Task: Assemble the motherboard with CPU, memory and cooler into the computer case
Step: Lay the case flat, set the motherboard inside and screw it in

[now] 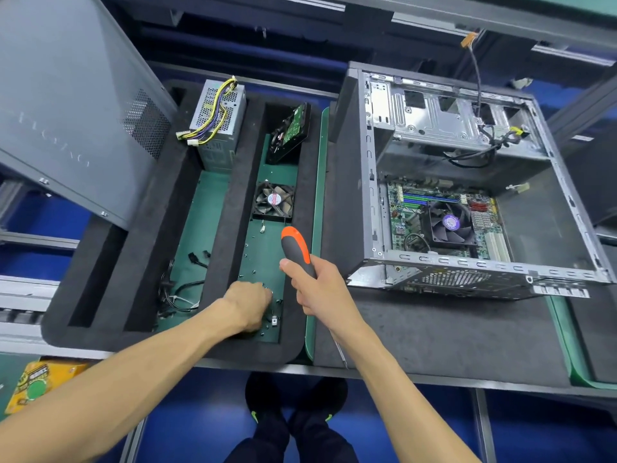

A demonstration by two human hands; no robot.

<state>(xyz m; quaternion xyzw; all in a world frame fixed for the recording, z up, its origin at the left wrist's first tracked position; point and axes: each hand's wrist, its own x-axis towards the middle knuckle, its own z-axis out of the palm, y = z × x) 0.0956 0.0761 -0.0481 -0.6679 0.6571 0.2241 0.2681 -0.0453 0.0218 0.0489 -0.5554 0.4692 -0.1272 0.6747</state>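
Head view: motherboard with cooler already lies inside the computer case at right of frame; left hand reaches, fingers curled, among loose screws in the foam tray at lower centre, pinch hidden, cannot tell if one is held; right hand is clamped round the screwdriver, handle up. Judged step: fetching a mounting screw; best to lift one only, seat it on a board hole, then drive it straight.
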